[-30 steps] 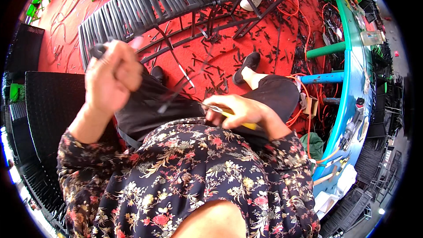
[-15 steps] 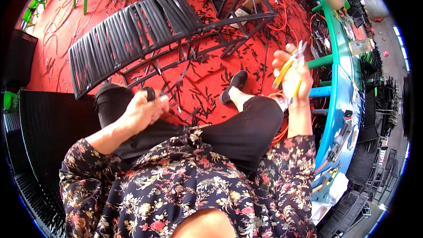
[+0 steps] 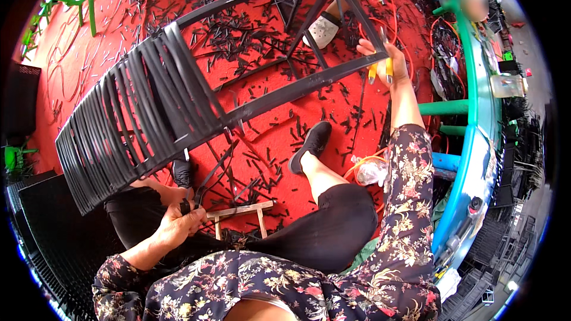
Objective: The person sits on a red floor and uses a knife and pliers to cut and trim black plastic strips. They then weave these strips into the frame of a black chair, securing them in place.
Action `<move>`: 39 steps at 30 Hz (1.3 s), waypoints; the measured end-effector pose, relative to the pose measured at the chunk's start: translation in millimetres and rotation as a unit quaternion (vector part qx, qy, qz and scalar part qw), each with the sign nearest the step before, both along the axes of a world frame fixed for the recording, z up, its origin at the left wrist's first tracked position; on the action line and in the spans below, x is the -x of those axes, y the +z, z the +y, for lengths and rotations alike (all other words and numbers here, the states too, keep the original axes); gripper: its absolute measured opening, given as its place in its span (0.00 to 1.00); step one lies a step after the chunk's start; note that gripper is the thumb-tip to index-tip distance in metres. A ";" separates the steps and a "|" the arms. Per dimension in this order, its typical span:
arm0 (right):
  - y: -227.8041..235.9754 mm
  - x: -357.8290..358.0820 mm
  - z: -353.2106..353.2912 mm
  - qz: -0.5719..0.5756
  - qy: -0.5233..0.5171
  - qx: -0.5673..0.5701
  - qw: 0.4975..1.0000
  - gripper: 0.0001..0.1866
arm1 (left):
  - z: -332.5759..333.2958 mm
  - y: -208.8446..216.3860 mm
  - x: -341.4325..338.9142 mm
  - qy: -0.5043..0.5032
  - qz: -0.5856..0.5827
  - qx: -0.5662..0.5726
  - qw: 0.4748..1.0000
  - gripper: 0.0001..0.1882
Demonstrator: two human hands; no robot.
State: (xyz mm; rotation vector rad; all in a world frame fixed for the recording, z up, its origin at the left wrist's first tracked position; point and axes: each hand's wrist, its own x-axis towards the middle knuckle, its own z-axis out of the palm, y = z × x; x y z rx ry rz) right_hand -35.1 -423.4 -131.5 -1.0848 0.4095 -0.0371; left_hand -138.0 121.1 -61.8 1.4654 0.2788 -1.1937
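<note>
A black chair-like frame point(image 3: 285, 90), partly wrapped with flat black strips point(image 3: 160, 77), tilts across the space before me. My left hand point(image 3: 177, 224) is closed around a black strip point(image 3: 205, 183) that trails up toward the frame's lower edge. At the frame's far right corner is my right hand point(image 3: 397, 66), holding yellow-handled snips point(image 3: 389, 71) against the palm. Its fingers reach behind the corner bar and seem to touch it; the snips' blades are mostly hidden there.
Many black strip scraps litter the red floor point(image 3: 262, 122). A small wooden stool point(image 3: 241, 209) stands between my legs. To the right runs a blue-green table point(image 3: 461, 190) with a jar point(image 3: 508, 86) on it. Another person's leg and clog point(image 3: 322, 31) are beyond the frame.
The frame has tilted and come nearer, its left end lower. My right hand has gone up to its right corner with the snips. My left hand has moved lower, still on the strip.
</note>
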 end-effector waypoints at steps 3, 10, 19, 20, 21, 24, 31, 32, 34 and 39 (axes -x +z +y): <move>-8.3 -33.4 0.0 -0.026 0.136 -0.008 0.990 0.27 | -9.3 -13.2 -7.7 0.005 0.003 -0.039 0.999 0.12; -12.2 -43.4 -1.7 -0.038 0.203 -0.053 0.977 0.30 | -19.7 -19.5 -10.2 -0.033 0.003 -0.043 0.999 0.12; 30.5 169.1 -21.2 0.042 -0.256 0.192 0.946 0.26 | -22.5 12.0 2.5 -0.184 -0.072 0.037 0.980 0.07; 34.1 202.3 -13.0 0.070 -0.294 0.269 0.915 0.26 | -24.2 17.5 5.0 -0.225 -0.099 0.036 0.969 0.06; 39.4 235.8 -0.9 0.074 -0.287 0.324 0.899 0.25 | -25.9 23.8 6.7 -0.250 -0.099 0.055 0.962 0.04; 63.0 321.6 60.1 0.112 -0.272 0.532 0.794 0.30 | -36.6 41.8 15.9 -0.341 -0.226 0.158 0.899 0.06; 161.6 382.8 209.9 -0.016 -0.145 0.829 0.540 0.29 | -67.4 99.0 52.3 -0.311 -0.415 0.373 0.769 0.01; 174.5 376.3 223.2 -0.119 -0.111 0.829 0.535 0.26 | -74.2 105.9 54.5 -0.274 -0.489 0.405 0.723 0.04; 200.1 368.9 256.9 -0.187 -0.051 0.806 0.558 0.29 | -83.5 120.4 59.8 -0.241 -0.565 0.436 0.658 0.07; 218.9 318.6 310.3 -0.251 0.014 0.723 0.644 0.34 | -95.5 124.2 56.5 -0.289 -0.580 0.396 0.650 0.17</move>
